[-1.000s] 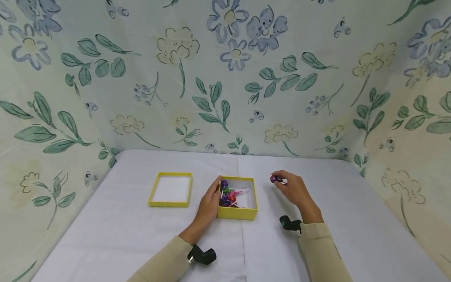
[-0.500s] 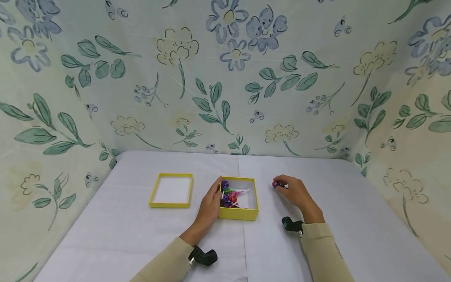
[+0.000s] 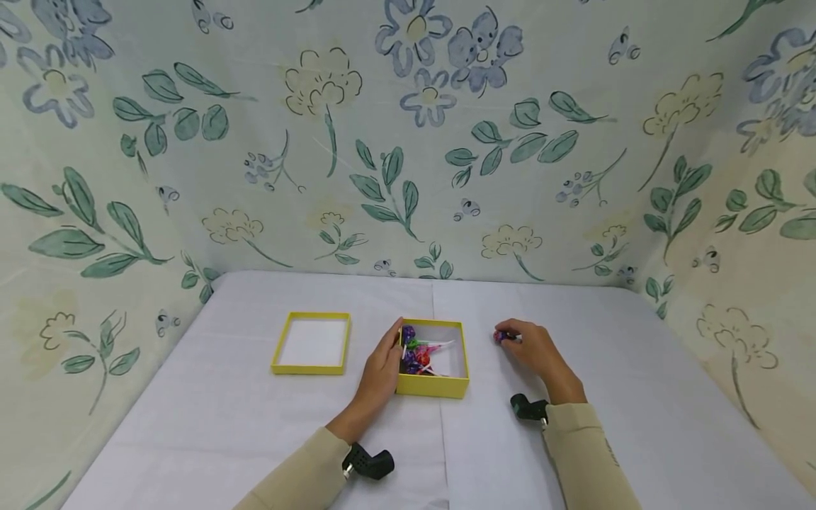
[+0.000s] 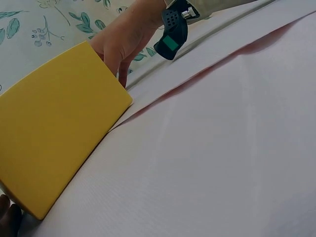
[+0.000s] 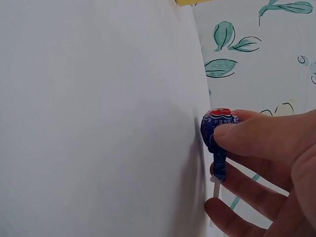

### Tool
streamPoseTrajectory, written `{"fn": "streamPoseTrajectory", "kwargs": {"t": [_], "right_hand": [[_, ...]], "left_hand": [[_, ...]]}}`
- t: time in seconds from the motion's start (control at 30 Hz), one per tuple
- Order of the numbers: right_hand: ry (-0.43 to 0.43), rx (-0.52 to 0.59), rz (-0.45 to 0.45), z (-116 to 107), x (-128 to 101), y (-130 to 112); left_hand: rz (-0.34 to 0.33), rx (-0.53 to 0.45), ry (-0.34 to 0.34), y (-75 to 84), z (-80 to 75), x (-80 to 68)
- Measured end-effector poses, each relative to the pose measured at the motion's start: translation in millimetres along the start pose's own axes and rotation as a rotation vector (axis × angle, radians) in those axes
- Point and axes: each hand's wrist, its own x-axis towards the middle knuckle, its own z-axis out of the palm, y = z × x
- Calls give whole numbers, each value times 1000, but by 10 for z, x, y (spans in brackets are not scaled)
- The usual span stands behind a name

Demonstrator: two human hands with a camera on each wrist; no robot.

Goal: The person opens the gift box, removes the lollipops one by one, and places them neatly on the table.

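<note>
Pinching a purple-wrapped lollipop low over the white-clothed counter with my right hand, right of the open yellow cardboard box. My left hand is resting flat-fingered against its wall. Best keeping the box braced, pinch firm.

Mostly hidden inside the right hand: the lollipop, only its purple head and a stub of white stick showing past the grip. In the right wrist view, stick cut short by the curled fingers, palm cropped at the frame edge. Too small to count from the head view: sweets heaped in the yellow box. Left hand against the box's near side, fingertips barely visible at the left wrist view's bottom corner.
</note>
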Motion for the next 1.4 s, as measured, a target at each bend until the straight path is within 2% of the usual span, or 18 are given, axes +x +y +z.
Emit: {"fn": "streamPoseTrajectory", "kwargs": {"t": [0.4, 0.73, 0.87, 0.97, 1.2, 1.4], "right_hand": [[17, -22, -51, 13, -3, 20], [-3, -21, 6, 36, -25, 38], [3, -17, 2, 12, -13, 45], [13, -19, -6, -16, 5, 31], [-10, -8, 41, -58, 21, 22], [-20, -8, 60, -58, 3, 33]], "left_hand": [[-16, 4, 8, 35, 12, -18], [-42, 6, 9, 14, 31, -41], [-40, 12, 8, 23, 26, -25], [-31, 16, 7, 41, 13, -2], [4, 13, 12, 42, 2, 21], [-32, 6, 7, 21, 9, -4]]}}
